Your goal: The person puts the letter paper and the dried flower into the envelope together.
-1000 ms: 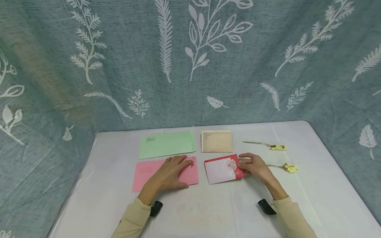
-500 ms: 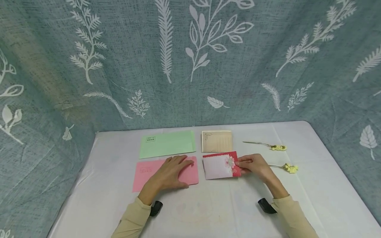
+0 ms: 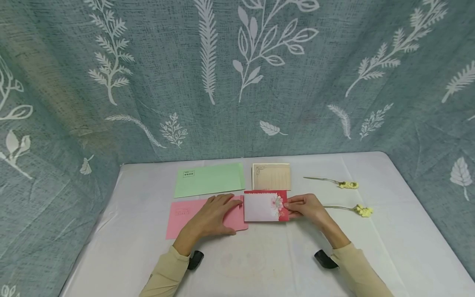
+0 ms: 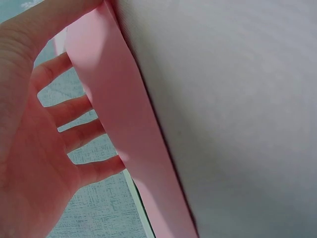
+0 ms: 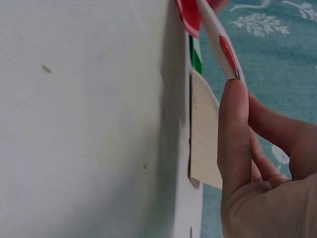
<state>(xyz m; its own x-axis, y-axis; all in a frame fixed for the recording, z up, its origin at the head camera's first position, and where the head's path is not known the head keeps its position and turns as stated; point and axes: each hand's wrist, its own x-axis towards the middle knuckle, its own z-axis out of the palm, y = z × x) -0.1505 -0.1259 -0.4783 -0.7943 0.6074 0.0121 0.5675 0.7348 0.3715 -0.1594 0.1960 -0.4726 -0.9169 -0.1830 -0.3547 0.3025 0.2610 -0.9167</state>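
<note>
My left hand (image 3: 209, 216) rests across the pink envelope (image 3: 182, 220), fingers spread toward its far edge and thumb at the near edge. In the left wrist view the fingertips touch the pink envelope (image 4: 119, 94). Between thumb and fingers my right hand (image 3: 308, 209) pinches the right end of a red-bordered card (image 3: 259, 207) printed with flowers. That card's left end overlaps the envelope's right end; whether it is inside or above, I cannot tell. The right wrist view shows the card (image 5: 216, 42) nearly edge-on, raised off the table.
A green envelope (image 3: 208, 179) lies behind the pink one. To its right is a beige lined card or notepaper (image 3: 271, 177). Two yellow flower stems (image 3: 348, 185) lie at the right of the white-covered table (image 3: 252, 268), before a leaf-patterned curtain (image 3: 297, 99).
My right hand has brought the flowered card leftward to the pink envelope's right end and turned it nearly square to it. The left hand has stayed in place.
</note>
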